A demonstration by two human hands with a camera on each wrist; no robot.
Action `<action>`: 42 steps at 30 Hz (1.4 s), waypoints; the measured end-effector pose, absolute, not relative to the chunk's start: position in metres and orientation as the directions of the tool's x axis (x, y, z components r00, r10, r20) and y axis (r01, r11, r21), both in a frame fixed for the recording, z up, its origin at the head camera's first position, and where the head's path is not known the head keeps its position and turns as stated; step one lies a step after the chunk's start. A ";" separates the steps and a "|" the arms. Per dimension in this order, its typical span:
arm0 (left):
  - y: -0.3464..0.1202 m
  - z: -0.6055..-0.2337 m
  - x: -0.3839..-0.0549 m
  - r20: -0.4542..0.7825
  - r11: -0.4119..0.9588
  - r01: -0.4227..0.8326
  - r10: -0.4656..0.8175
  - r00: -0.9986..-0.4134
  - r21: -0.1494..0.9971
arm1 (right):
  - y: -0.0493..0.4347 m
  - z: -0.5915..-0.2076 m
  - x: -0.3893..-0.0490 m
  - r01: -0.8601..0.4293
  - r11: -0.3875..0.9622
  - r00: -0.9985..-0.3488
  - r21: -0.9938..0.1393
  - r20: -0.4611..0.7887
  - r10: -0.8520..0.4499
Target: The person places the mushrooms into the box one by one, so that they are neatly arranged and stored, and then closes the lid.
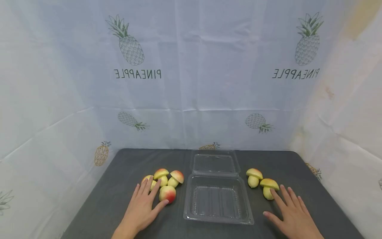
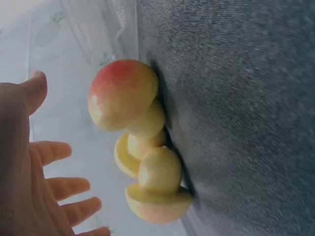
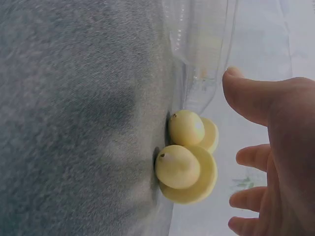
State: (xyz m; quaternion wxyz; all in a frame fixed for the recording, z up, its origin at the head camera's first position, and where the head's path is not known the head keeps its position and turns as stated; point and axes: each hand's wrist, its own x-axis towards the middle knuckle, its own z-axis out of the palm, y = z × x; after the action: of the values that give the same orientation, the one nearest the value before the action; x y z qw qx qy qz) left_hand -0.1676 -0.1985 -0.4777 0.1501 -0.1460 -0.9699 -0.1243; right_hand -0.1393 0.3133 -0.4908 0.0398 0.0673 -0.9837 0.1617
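Note:
My left hand hovers with spread fingers above a cluster of several yellow toy mushrooms with reddish caps, holding none. The nearest mushroom turns its red-tinged cap toward me; another mushroom is partly hidden behind the fingers. In the left wrist view a gap separates the hand from the mushrooms. On the right, my right hand is spread near two similar mushrooms, its index finger overlapping the closer mushroom in the head view. The right wrist view shows that hand apart from both mushrooms.
Between the hands lies a clear plastic clamshell box, its lid folded back away from me. Everything rests on a dark grey table. White curtains printed with pineapples enclose the back and sides.

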 end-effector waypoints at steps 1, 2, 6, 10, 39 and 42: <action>-0.197 -0.477 -0.168 0.335 0.925 0.326 0.249 -0.909 0.197 | 0.313 -0.490 -0.140 -0.147 0.939 -0.987 -0.310 0.103 -0.120; -0.196 -0.477 -0.169 0.341 0.923 0.332 0.253 -0.905 0.197 | 0.312 -0.490 -0.140 -0.142 0.938 -0.989 -0.317 0.094 -0.118; -0.191 -0.475 -0.170 0.375 0.909 0.365 0.273 -0.886 0.200 | 0.311 -0.487 -0.143 -0.146 0.935 -0.988 -0.323 0.093 -0.122; -0.184 -0.475 -0.172 0.474 0.886 0.425 0.299 -0.828 0.186 | 0.310 -0.485 -0.145 -0.156 0.934 -0.986 -0.323 0.100 -0.130; -0.122 -0.486 -0.180 0.510 0.696 0.513 0.239 -0.826 0.503 | 0.301 -0.462 -0.167 -0.119 0.953 -0.986 -0.278 0.148 -0.080; -0.119 -0.488 -0.180 0.414 0.648 0.473 0.255 -0.874 0.597 | 0.302 -0.463 -0.170 -0.106 0.945 -0.989 -0.309 0.129 -0.069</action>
State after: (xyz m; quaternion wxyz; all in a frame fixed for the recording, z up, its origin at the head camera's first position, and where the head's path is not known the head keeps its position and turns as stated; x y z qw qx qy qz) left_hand -0.1799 -0.1189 -0.4878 0.1481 -0.2033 -0.8955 -0.3672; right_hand -0.1701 0.3022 -0.4628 0.0581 0.0443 -0.9845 0.1593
